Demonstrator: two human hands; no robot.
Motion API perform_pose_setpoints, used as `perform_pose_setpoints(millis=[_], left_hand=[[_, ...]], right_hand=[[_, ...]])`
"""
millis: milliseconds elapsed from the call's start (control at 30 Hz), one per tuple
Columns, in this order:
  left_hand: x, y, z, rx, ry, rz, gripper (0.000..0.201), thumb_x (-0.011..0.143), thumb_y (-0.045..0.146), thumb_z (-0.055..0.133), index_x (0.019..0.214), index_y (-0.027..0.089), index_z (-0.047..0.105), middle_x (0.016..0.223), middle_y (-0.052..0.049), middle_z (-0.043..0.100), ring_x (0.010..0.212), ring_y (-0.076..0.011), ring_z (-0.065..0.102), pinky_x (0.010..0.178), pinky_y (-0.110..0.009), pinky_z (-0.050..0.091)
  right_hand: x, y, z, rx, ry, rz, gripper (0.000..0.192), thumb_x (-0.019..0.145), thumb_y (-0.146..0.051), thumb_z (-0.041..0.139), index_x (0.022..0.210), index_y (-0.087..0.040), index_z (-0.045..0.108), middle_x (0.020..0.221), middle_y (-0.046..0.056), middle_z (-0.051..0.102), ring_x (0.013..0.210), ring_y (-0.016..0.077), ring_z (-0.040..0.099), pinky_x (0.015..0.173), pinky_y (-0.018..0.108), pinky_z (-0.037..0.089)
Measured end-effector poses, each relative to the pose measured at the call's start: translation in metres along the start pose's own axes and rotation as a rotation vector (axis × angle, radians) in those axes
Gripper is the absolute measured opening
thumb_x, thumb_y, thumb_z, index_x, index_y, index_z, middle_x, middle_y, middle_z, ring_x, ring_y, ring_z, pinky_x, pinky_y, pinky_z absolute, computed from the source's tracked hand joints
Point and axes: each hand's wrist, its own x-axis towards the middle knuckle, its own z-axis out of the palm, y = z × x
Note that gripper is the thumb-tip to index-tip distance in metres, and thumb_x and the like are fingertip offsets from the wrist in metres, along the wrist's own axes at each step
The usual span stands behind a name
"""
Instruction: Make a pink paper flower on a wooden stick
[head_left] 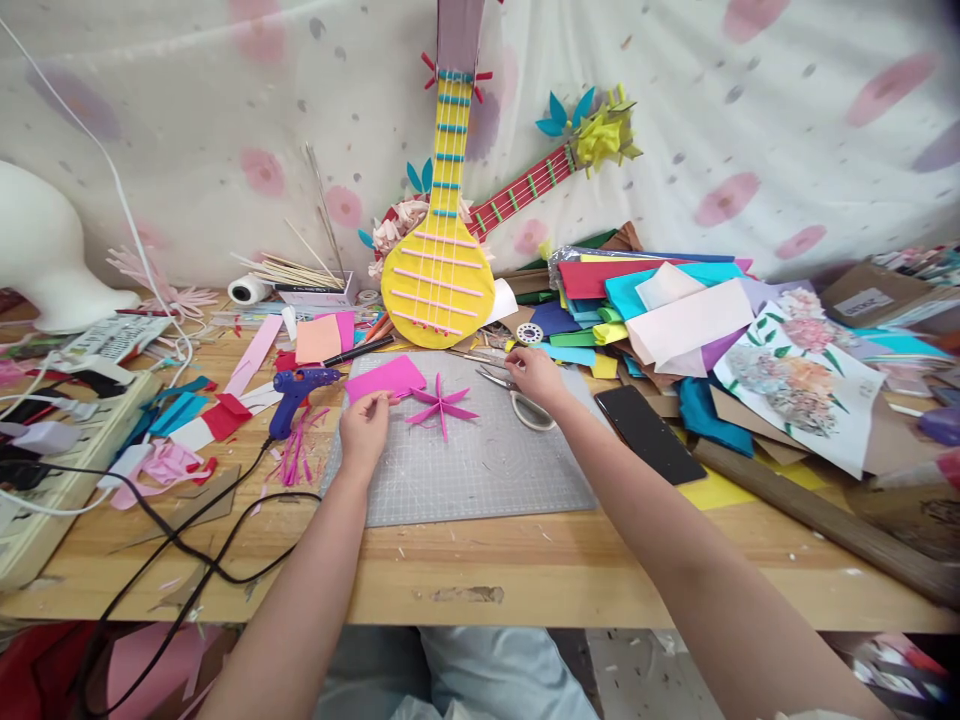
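Note:
At the left of the grey cutting mat (pixel 480 480), my left hand (pixel 364 432) is closed in a pinch on the end of a narrow magenta strip (pixel 403 393). A magenta rectangular sheet (pixel 386 377) lies just beyond its fingers. Right of that strip sits a magenta star-like piece (pixel 442 406) with several pointed arms. My right hand (pixel 536 376) is at the mat's far edge, fingertips together at the end of slim metal tweezers (pixel 476 358); the fingers partly hide the contact. Scissors (pixel 531 410) lie just under that hand, blades pointing left.
A blue glue gun (pixel 296 395) with a black cord lies left of the mat, by magenta shreds (pixel 300 450). A black phone (pixel 649 435) is at the right. Behind stand a yellow paper lute (pixel 439 285) and stacked coloured sheets (pixel 682 310). A power strip (pixel 82 470) sits far left.

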Motion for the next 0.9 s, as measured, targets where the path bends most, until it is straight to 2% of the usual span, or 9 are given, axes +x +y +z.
perform_pose_setpoints(millis=[200,500,600,733,900], left_hand=[[-0.002,0.009,0.000,0.025,0.006,-0.039,0.018,0.068,0.025,0.049,0.067,0.017,0.065,0.065,-0.002,0.067,0.072,-0.0164,0.063,0.072,-0.027,0.046],[-0.001,0.025,0.008,0.045,-0.082,-0.004,0.019,0.068,0.020,0.046,0.067,0.018,0.065,0.063,-0.001,0.067,0.069,-0.0159,0.062,0.070,-0.027,0.046],[0.005,0.027,0.014,0.016,-0.116,-0.002,0.018,0.070,0.025,0.049,0.069,0.017,0.066,0.066,-0.002,0.068,0.070,-0.0160,0.063,0.072,-0.027,0.047],[0.018,0.032,0.017,0.119,-0.113,0.007,0.026,0.073,0.037,0.052,0.068,0.017,0.067,0.071,-0.004,0.069,0.070,-0.0168,0.062,0.071,-0.028,0.047],[0.040,0.038,0.014,0.055,-0.119,0.071,0.023,0.075,0.033,0.050,0.079,0.017,0.068,0.077,-0.005,0.071,0.068,-0.0154,0.063,0.069,-0.028,0.049]], right_hand=[[-0.014,-0.006,0.000,0.119,0.004,0.008,0.014,0.078,-0.022,0.048,0.080,-0.020,0.062,0.085,0.004,0.065,0.085,0.0178,0.053,0.075,0.026,0.036],[-0.016,0.009,0.019,0.193,0.076,0.074,0.017,0.078,-0.024,0.046,0.078,-0.017,0.063,0.079,0.005,0.064,0.078,0.0176,0.053,0.073,0.029,0.037],[-0.017,0.009,0.018,0.182,0.069,0.093,0.017,0.077,-0.022,0.046,0.077,-0.018,0.063,0.079,0.005,0.064,0.078,0.0178,0.053,0.073,0.029,0.038],[-0.020,0.010,0.013,0.137,0.025,0.143,0.015,0.076,-0.021,0.048,0.079,-0.018,0.062,0.081,0.005,0.065,0.077,0.0180,0.054,0.073,0.029,0.038],[-0.017,0.010,0.008,0.182,0.030,0.229,0.015,0.075,-0.023,0.049,0.082,-0.020,0.062,0.084,0.005,0.066,0.076,0.0175,0.056,0.069,0.028,0.039]])
